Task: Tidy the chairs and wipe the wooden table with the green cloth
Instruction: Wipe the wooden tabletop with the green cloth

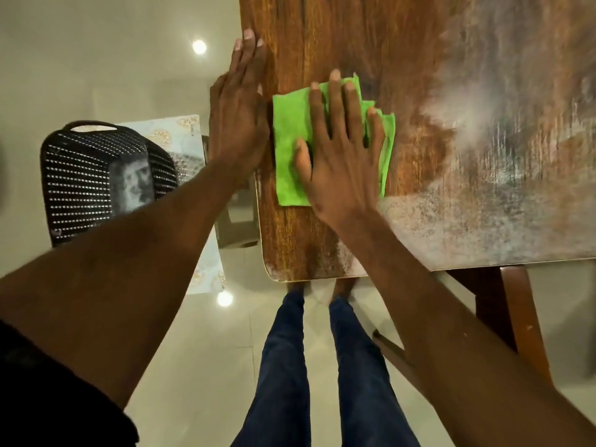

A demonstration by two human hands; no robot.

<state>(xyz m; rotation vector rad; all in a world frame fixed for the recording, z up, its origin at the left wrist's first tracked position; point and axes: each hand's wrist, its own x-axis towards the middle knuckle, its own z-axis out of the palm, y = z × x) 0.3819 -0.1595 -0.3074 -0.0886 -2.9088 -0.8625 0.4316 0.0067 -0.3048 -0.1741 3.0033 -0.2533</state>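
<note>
A folded green cloth [290,140] lies flat on the wooden table [371,43], near its left edge and close to the near-left corner. My right hand [342,150] presses down on the cloth with straight, spread fingers and covers its right half. My left hand [238,111] rests flat along the table's left edge, fingers straight and together, just left of the cloth. A pale dusty haze covers the right part of the table top.
A black woven plastic chair [100,179] stands on the floor to the left of the table. A patterned pale sheet [183,133] lies beside it. A wooden chair frame [519,317] sits under the table's near edge at right. My legs stand at the table corner.
</note>
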